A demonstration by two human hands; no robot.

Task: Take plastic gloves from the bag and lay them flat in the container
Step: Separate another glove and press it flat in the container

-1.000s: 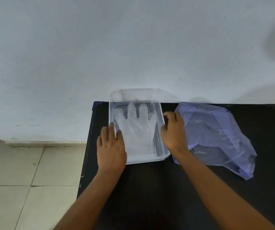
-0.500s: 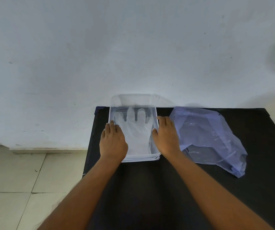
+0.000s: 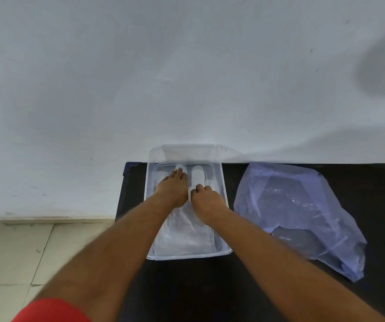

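Note:
A clear plastic container point(image 3: 186, 256) stands on the black table point(image 3: 210, 289), its far side against the wall. A translucent plastic glove point(image 3: 186, 231) lies flat inside it, fingers pointing away from me. Both of my hands are inside the container on top of the glove. My left hand point(image 3: 171, 189) lies flat, palm down, over the glove's left fingers. My right hand point(image 3: 206, 201) has its fingers curled down, pinching the glove at the base of its fingers. The bluish plastic bag point(image 3: 298, 212) lies crumpled to the right of the container, touched by neither hand.
A white wall rises right behind the table. The table's left edge drops to a tiled floor point(image 3: 12, 252). Red fabric point(image 3: 52, 311) shows at the bottom left. Bare black tabletop lies in front of the container.
Both hands left the container's outer sides and went inside it onto the glove. The camera has moved closer and tilted down.

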